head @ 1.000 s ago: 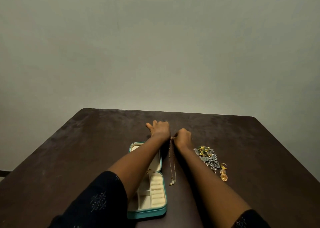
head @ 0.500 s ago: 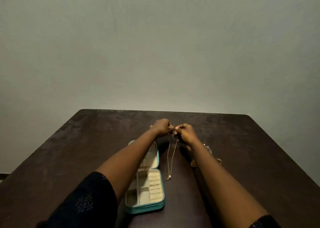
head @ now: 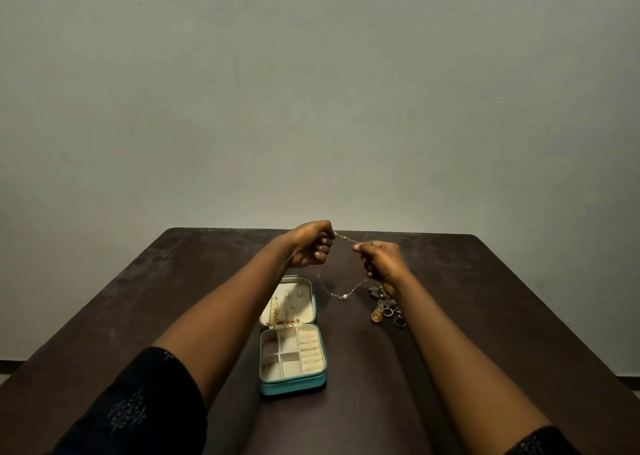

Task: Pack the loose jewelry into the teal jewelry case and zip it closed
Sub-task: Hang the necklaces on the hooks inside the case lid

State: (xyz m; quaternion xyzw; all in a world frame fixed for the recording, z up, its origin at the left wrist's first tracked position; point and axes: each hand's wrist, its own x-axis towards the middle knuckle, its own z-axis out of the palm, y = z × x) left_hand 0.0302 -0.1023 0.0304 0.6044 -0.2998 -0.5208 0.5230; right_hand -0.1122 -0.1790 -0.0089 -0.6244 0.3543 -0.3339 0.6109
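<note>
As the left hand (head: pixel 310 248) and right hand (head: pixel 381 260) pinch the necklace (head: pixel 343 296), lower its hanging loop untangled into the teal case (head: pixel 292 387).

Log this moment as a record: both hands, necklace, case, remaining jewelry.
left hand: raised, pinches one end of the necklace
right hand: raised, pinches the other end
necklace: thin chain spanning the hands, loop with a pearl hanging below
case: teal, open on the table; gold chains in lid, tray looks empty
pile: loose jewelry right of case, partly under right wrist
</note>
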